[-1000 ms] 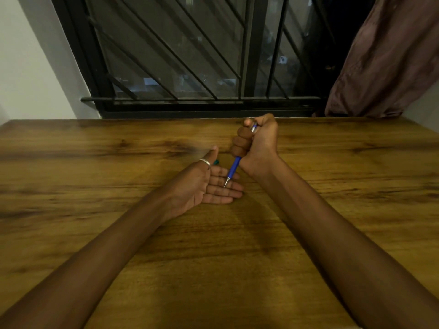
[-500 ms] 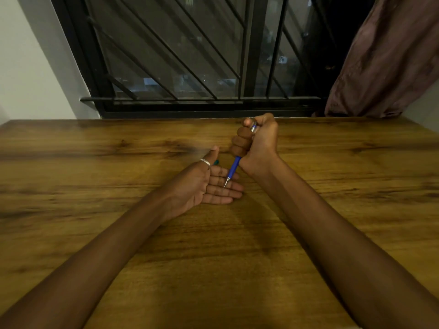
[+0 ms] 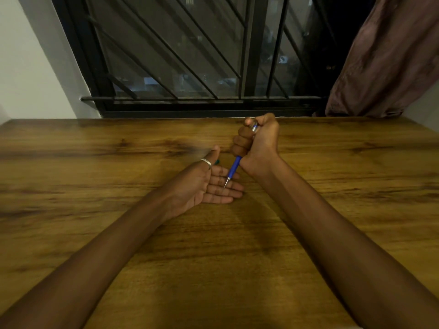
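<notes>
My right hand [image 3: 257, 141] grips a blue pen [image 3: 233, 169] in a fist, with the thumb over its silver top end. The pen slants down and to the left, and its metal tip hangs just over the fingers of my left hand [image 3: 209, 184]. That hand lies palm up on the wooden table [image 3: 237, 245] with its fingers straight and a silver ring on the thumb. A small green thing [image 3: 216, 161] peeks out behind the left thumb; most of it is hidden.
A barred dark window [image 3: 190, 55] runs along the table's far edge. A brown curtain [image 3: 384, 58] hangs at the back right, and a white wall [image 3: 28, 67] stands at the back left.
</notes>
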